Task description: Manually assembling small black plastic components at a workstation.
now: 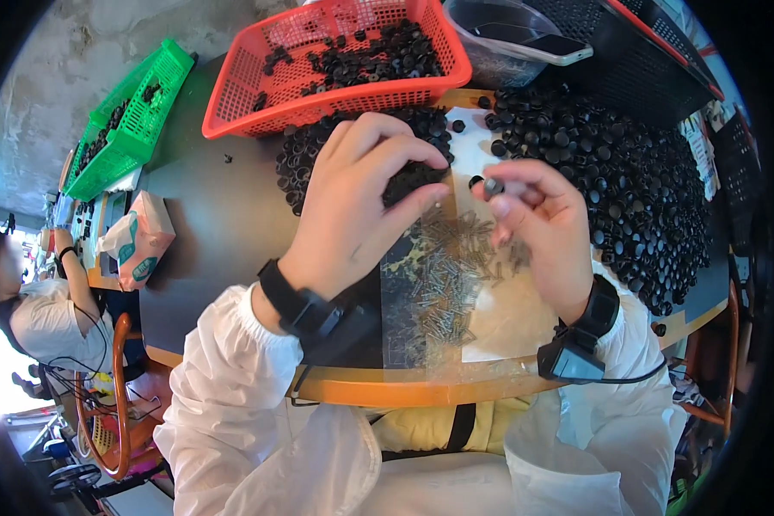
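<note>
My left hand (353,198) hovers over the pile of small black ring-like plastic parts (292,163) in the middle of the table. Its thumb and forefinger are curved with a gap between them, and I see nothing held there. Across from it, my right hand (542,224) pinches a small dark round piece (493,187) with a greyish end, like a knob or cap. A black cap (476,182) shows just beside those fingertips. Loose metal screws (443,297) lie heaped below and between my hands, on clear plastic and pale paper.
Many black caps (628,189) are heaped on the right. A red basket (335,107) with black parts stands at the back, beside a clear tub (499,43) with a phone (559,47) on it. To the left are a tissue pack (146,241), a green basket (150,129) and a seated person (47,318).
</note>
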Tool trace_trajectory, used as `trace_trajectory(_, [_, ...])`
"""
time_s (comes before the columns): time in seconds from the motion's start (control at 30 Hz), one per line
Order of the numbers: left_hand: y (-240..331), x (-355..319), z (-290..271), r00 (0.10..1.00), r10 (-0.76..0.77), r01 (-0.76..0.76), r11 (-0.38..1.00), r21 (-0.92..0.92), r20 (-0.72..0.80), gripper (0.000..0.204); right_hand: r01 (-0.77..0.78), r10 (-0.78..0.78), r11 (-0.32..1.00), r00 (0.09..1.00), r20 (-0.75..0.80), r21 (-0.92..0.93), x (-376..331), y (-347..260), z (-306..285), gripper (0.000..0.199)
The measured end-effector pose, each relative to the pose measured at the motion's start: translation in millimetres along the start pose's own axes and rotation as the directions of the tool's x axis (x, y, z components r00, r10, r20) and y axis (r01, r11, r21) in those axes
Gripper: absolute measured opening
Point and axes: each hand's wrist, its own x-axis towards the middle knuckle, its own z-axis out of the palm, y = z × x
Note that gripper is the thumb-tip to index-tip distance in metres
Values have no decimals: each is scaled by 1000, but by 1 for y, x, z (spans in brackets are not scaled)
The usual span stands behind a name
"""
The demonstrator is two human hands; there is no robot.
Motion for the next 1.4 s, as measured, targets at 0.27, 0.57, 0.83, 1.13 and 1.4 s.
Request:
trace_trajectory(0.27, [-1, 29, 34, 967, 22, -43, 996, 79, 255, 29, 77, -53, 983, 988, -143, 168, 16, -6, -20, 24])
trace_trajectory(0.57, [22, 13, 2, 922, -330, 384, 842, -380, 202, 26, 110, -105, 992, 991, -81, 58, 14, 0, -14, 23])
trace_trajectory(0.83, [23, -28, 0, 965, -261, 238, 833, -499, 25, 29, -61, 62, 998, 989, 135, -15, -4, 5, 12, 19])
trace_trajectory(1.13, [20, -37, 7, 952, -271, 292, 677, -676, 140, 32, 80, -67, 980, 995, 78, -185, -9, 0, 10, 23])
trace_trajectory(1.4, [18, -38, 9, 969, -211, 245, 728, -640, 130, 35, 88, -63, 966, 992, 112, -242, -10, 2, 9, 24])
